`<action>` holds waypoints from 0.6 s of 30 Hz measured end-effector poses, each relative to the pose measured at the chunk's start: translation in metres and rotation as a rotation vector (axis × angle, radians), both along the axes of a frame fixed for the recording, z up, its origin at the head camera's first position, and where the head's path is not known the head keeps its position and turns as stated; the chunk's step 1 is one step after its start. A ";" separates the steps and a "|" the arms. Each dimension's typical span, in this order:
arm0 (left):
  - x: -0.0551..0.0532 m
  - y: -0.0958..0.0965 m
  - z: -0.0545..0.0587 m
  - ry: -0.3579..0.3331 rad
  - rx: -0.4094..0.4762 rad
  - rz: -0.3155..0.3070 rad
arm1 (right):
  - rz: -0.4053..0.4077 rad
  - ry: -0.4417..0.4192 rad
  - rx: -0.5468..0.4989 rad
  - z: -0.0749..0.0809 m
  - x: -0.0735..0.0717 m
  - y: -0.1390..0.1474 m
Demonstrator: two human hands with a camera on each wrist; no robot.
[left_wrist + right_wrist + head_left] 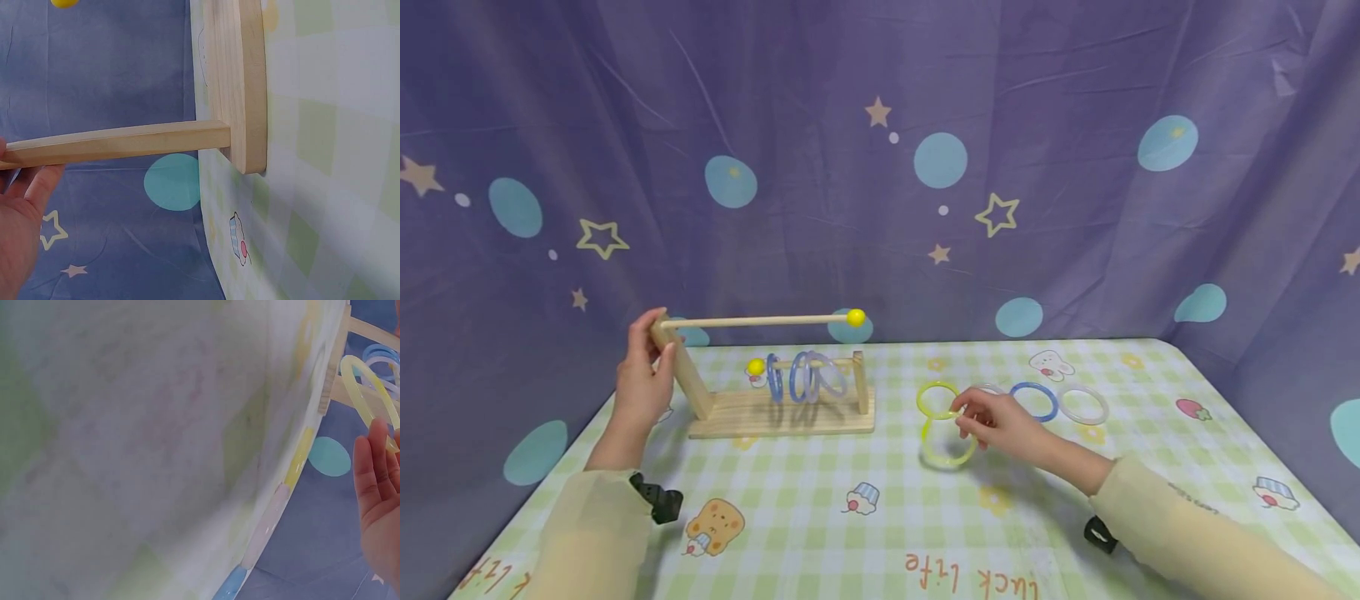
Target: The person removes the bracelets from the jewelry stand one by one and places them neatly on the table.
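A wooden rack stands at the left of the table, with a base board (pixel 737 423), a tall post (pixel 688 375) and a short post (pixel 861 385). My left hand (pixel 643 383) grips the top of the tall post. From there a bare upper rod (pixel 760 321) runs right to a yellow ball (pixel 856 317). Several blue and purple rings (pixel 798 379) hang on the lower rod, whose yellow ball (pixel 756 367) points left. Between thumb and fingers, my right hand (pixel 1003 427) pinches a yellow ring (pixel 946 463), which is tilted in the right wrist view.
Just behind the right hand lie another yellow ring (pixel 920 407), a pale ring (pixel 990 387) partly hidden by the hand, a blue ring (pixel 1055 403) and a clear ring (pixel 1105 408). A checked cloth (pixel 805 517) covers the table. Behind it hangs a purple curtain (pixel 820 100).
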State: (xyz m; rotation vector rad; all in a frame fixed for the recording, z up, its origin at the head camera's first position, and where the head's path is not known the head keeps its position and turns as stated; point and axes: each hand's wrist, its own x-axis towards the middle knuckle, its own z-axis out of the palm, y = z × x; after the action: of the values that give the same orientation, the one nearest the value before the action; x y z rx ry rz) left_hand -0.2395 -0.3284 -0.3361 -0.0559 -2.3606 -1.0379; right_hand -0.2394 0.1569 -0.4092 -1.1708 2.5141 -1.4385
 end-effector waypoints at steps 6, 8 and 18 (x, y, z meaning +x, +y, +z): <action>0.000 0.000 0.000 0.004 0.010 0.000 | 0.029 0.003 0.066 -0.007 -0.004 -0.002; 0.000 0.000 0.000 0.003 0.011 0.002 | 0.029 -0.012 0.085 -0.009 -0.005 -0.003; -0.001 0.000 -0.001 0.035 -0.002 0.010 | -0.036 -0.033 0.182 -0.013 -0.010 -0.003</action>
State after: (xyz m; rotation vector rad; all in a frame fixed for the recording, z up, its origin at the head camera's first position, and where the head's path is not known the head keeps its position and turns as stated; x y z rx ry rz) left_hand -0.2402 -0.3282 -0.3367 -0.0626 -2.3279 -1.0218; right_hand -0.2493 0.1535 -0.4222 -1.0677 2.5904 -1.1949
